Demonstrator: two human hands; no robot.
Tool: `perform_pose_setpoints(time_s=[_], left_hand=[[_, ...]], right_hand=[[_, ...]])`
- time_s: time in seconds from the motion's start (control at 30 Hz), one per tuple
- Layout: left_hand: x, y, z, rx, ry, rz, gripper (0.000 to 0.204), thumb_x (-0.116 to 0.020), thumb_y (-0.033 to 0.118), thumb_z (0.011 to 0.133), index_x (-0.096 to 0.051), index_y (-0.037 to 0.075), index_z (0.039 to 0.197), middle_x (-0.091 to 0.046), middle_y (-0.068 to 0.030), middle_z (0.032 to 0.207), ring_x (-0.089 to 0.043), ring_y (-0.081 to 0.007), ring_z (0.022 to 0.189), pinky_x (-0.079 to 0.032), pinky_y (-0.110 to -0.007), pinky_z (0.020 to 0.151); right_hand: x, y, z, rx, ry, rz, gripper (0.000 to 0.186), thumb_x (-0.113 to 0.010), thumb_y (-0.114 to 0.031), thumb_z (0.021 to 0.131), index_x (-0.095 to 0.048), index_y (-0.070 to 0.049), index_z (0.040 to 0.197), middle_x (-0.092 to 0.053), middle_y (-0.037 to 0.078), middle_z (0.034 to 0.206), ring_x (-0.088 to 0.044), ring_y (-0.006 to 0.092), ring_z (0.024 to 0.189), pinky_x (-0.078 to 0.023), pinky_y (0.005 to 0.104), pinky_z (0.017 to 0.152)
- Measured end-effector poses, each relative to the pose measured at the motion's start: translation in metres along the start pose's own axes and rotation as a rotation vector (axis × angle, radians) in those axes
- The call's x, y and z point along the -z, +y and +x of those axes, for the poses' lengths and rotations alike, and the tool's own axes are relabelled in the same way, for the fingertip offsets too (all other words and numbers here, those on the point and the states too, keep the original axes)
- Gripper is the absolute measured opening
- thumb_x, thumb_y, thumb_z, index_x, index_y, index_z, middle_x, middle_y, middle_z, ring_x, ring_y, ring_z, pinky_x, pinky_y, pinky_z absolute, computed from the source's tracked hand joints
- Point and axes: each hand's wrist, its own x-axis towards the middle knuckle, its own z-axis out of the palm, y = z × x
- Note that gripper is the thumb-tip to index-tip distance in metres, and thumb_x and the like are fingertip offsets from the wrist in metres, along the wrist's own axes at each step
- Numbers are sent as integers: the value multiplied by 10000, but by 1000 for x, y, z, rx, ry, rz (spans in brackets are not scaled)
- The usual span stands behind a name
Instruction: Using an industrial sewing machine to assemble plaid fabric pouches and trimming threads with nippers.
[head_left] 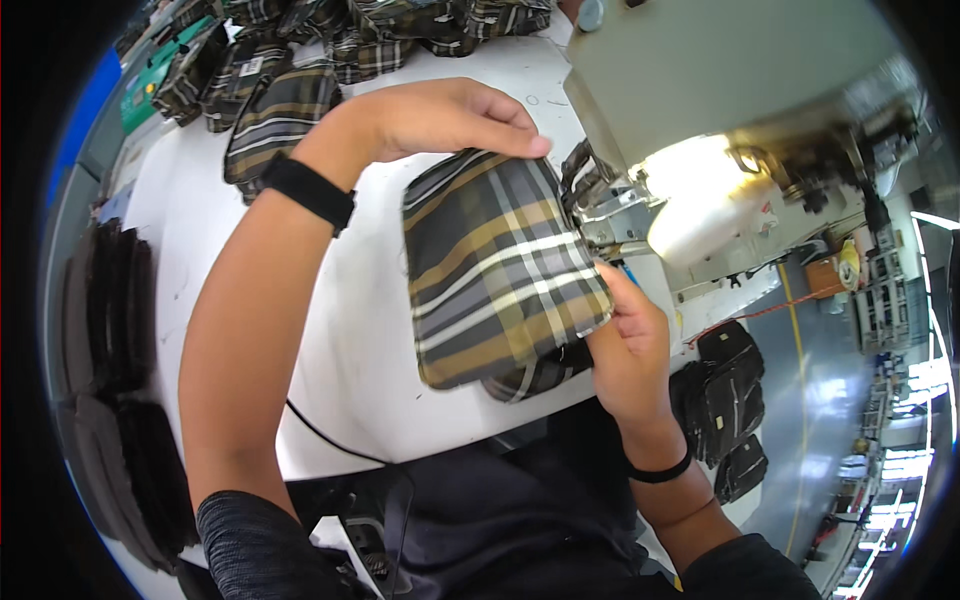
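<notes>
A plaid fabric panel (500, 275) in brown, grey, black and white, with rounded corners, is held tilted above a white sewing table. Its right edge lies beside the needle area (605, 205) of a sewing machine (670, 80); whether the edge sits under the presser foot cannot be made out. My left hand (455, 118) reaches over the top and is closed on the panel's far corner, thumb near the machine. With thumb and bent fingers, my right hand (632, 350) pinches the near right corner. Under the panel's near edge, another plaid piece (535, 378) shows partly.
Plaid bundles (285, 110) are piled along the table's far left side. Dark fabric stacks (110, 320) stand at the left, and more dark pieces (725, 390) hang or lie at the right. A bright lamp glows by the machine; a black cord (330, 435) crosses the near table edge (450, 435).
</notes>
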Motion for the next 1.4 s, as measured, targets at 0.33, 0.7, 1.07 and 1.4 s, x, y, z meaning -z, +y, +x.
perform_pose_setpoints(time_s=[0.33,0.7,1.07,1.4], left_hand=[[14,-2,-33,-237,124,-221,202,-761,204,957,-741,24,1046,-708,21,888,-633,-49,814,-502,-200,798],[15,2,-35,-274,146,-159,259,-655,235,1038,-768,4,1072,-725,17,900,-629,-51,823,-506,-214,807],[17,5,-40,-226,119,-289,334,-602,302,1076,-768,14,1111,-756,-24,931,-686,-74,833,-556,-223,813],[19,7,-47,-210,306,-121,318,-620,303,1057,-718,23,1173,-719,-6,1025,-679,-91,930,-540,-250,860]], right_hand=[[8,9,-8,-33,151,-107,399,-703,34,924,-617,69,1313,-712,58,1179,-651,118,1070,-514,273,952],[5,11,-11,32,123,-165,366,-677,9,956,-618,62,1313,-703,55,1209,-643,118,1088,-510,284,961],[-3,8,-10,26,149,-55,269,-669,11,966,-644,53,1230,-710,52,1152,-652,118,1036,-524,284,916],[-5,5,-9,65,142,-191,238,-554,48,989,-648,49,1207,-719,55,1119,-651,107,1029,-512,263,897]])
